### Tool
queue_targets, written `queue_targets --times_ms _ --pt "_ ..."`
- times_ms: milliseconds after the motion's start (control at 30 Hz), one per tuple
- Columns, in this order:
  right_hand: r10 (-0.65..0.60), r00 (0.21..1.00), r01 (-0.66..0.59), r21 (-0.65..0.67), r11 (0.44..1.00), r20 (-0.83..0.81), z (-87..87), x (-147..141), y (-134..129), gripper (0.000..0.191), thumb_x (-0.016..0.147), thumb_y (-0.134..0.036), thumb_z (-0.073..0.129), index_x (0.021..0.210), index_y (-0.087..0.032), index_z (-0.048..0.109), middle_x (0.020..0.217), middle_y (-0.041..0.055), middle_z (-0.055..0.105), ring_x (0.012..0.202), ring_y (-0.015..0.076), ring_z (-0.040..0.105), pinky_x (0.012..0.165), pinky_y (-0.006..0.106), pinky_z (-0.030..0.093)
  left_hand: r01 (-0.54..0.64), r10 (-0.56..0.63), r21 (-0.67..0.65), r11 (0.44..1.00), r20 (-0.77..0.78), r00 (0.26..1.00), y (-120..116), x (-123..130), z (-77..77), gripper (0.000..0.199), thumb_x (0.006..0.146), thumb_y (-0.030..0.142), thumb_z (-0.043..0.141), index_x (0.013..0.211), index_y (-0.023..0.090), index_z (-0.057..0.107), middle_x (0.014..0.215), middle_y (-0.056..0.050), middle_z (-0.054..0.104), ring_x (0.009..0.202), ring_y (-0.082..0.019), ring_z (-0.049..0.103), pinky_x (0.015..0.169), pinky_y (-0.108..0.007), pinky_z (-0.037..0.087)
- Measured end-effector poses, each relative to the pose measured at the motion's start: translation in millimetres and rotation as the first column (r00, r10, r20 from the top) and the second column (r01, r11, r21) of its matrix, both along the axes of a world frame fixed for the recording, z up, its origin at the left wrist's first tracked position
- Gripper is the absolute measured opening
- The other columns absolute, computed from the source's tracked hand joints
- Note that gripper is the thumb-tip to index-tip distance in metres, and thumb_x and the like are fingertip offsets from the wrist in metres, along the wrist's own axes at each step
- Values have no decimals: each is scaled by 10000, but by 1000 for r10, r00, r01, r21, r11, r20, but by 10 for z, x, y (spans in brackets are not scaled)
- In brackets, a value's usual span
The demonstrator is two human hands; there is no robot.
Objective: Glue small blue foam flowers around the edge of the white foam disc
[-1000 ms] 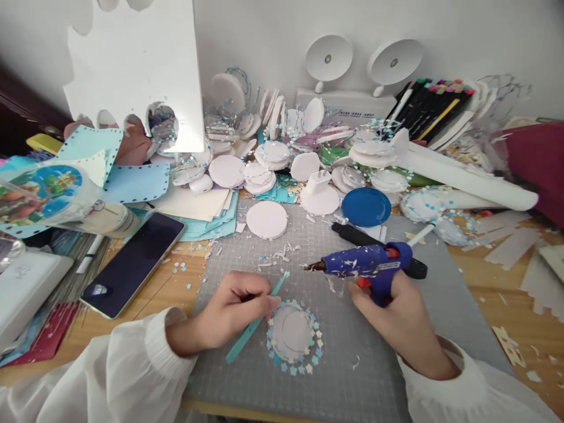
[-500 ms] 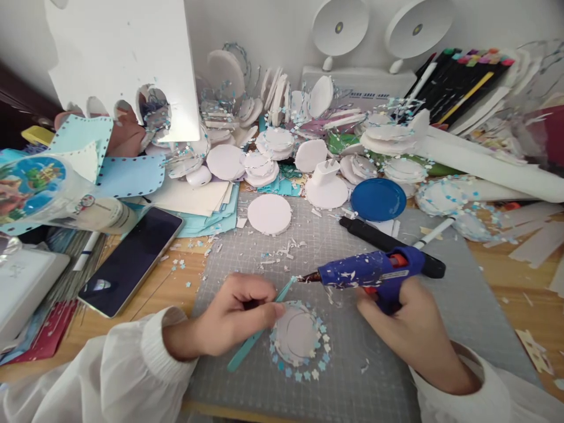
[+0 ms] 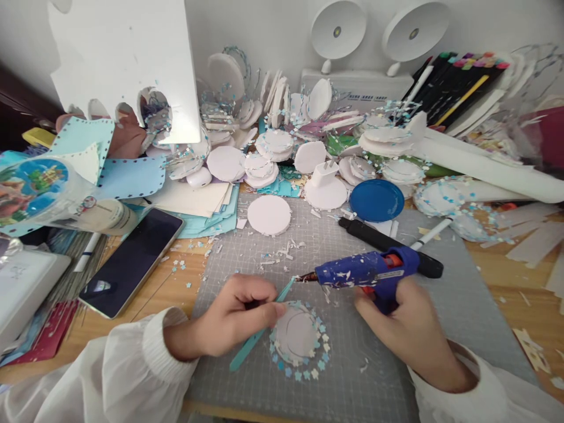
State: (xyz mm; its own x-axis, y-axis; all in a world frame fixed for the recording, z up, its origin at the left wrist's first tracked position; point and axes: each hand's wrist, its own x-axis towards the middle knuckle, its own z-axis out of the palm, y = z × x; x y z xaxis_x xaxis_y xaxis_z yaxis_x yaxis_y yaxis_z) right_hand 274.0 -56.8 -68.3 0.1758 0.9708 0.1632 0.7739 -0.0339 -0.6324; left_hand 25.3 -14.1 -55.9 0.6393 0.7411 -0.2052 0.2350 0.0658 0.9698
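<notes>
Pinched in my left hand (image 3: 240, 317) is a pair of light-blue tweezers (image 3: 247, 351), tips pointing up and right. A small pale-blue piece shows at the tips, right by the nozzle of a blue hot glue gun (image 3: 359, 269). My right hand (image 3: 403, 332) is wrapped around the glue gun's handle, near its red trigger. Below the nozzle, a white disc (image 3: 299, 333) ringed with small blue and white flowers lies on the grey cutting mat (image 3: 365, 388). My left fingertips are at the disc's upper left edge; whether they touch it I cannot tell.
A plain white disc (image 3: 269, 215), a blue lid (image 3: 376, 200) and a black pen-like tool (image 3: 388, 247) lie farther back on the mat. A phone (image 3: 132, 261) rests at left. Flower-trimmed discs (image 3: 275, 143) pile up along the wall beneath a twin-head lamp (image 3: 338, 29).
The glue gun and my right hand have shifted very slightly left. My left hand and the tweezers look nearly still.
</notes>
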Motion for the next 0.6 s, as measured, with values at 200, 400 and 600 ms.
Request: queue_targets --times_ms 200,400,600 --pt "17 989 -36 129 991 146 -50 16 -13 292 744 -332 574 514 -253 414 433 3 511 379 178 509 398 310 403 -6 6 5 1000 15 1000 0 -8 -15 389 853 290 515 495 148 459 496 23 391 497 -89 353 487 -237 266" --pt "-130 951 57 254 966 282 -56 217 65 235 805 -430 596 731 -215 536 723 89 609 667 264 604 580 371 458 -68 69 -26 997 39 997 -2 -2 5 340 826 266 542 516 131 576 509 7 479 519 -96 421 511 -231 299" --pt "-69 896 -34 223 974 439 -148 443 19 248 850 -436 494 876 -192 531 795 92 584 773 290 551 699 437 427 -276 282 -97 956 58 958 -36 8 -14 317 801 320 599 548 139 657 451 32 384 483 -94 313 487 -255 233"
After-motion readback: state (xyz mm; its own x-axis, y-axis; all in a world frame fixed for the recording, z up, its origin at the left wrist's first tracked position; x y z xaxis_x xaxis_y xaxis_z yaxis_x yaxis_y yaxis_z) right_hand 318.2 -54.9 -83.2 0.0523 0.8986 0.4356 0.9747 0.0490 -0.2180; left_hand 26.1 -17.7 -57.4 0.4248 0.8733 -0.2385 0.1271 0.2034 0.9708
